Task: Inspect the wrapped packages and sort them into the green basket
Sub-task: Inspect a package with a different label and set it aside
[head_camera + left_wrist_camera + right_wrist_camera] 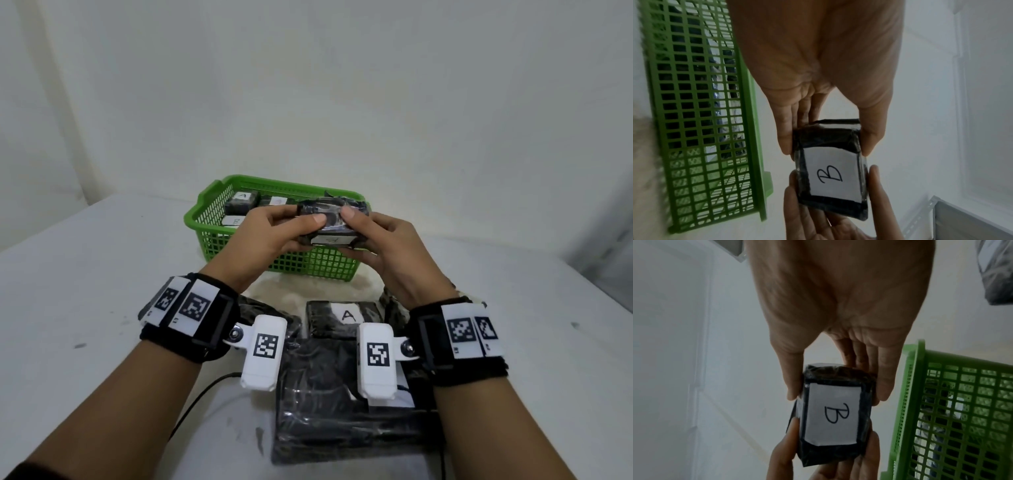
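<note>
Two hands, left hand and right hand, grip one black wrapped package labelled B, fingers curled around its ends. It hovers above the green basket near the surface's far edge.

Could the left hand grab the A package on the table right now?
Probably not yet. The left hand and right hand both grip the B package. The A package lies uncovered below, between the wrists.

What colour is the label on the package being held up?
White, with a handwritten black letter B, on the held package wrapped in black. It shows best in the right wrist view.
</note>
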